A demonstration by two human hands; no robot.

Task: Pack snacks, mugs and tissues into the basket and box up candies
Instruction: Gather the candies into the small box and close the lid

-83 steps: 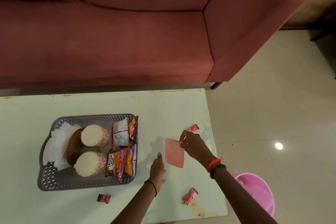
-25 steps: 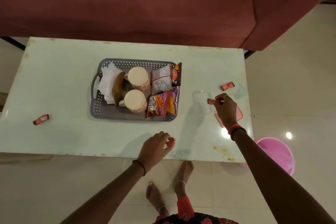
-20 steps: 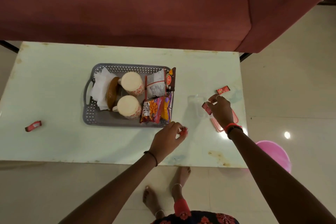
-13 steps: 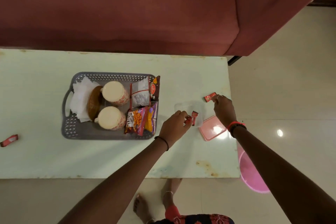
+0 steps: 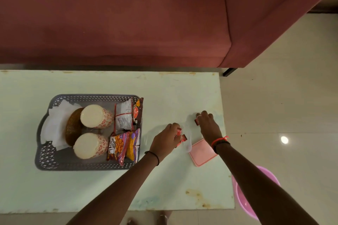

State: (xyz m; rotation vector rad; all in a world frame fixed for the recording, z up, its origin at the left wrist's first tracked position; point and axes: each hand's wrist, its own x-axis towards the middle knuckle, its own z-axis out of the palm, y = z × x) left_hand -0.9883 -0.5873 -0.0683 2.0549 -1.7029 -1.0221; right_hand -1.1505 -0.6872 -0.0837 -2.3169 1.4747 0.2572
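Pale green desk (image 5: 91, 188) fills the lower view, its near edge stained and chipped, with wide bare surface along the near side and at the left. Just past the right near corner a pink tub (image 5: 245, 204) sits on the tiled floor (image 5: 283, 97). Mid-desk, the left hand (image 5: 167, 141) has its fingers (image 5: 175, 127) closed on red candies (image 5: 180, 138), held at a clear box (image 5: 188, 140) that is hard to make out. A pink lid (image 5: 201, 152) lies flat just right of it, near the right edge, partly under the right forearm. The right hand (image 5: 207, 126), slightly farther, pinches another red candy (image 5: 197, 121) at its fingertips. To the left, the grey basket (image 5: 54, 164) holds white tissues (image 5: 54, 124), two mugs (image 5: 95, 116), a brown woven item (image 5: 73, 128) and snack packets (image 5: 122, 144). Beyond the desk's far edge stands a dark red sofa (image 5: 128, 23)

Half a second earlier the right hand was only reaching a candy lying by the right edge; now that candy is lifted off the desk and drawn toward the box
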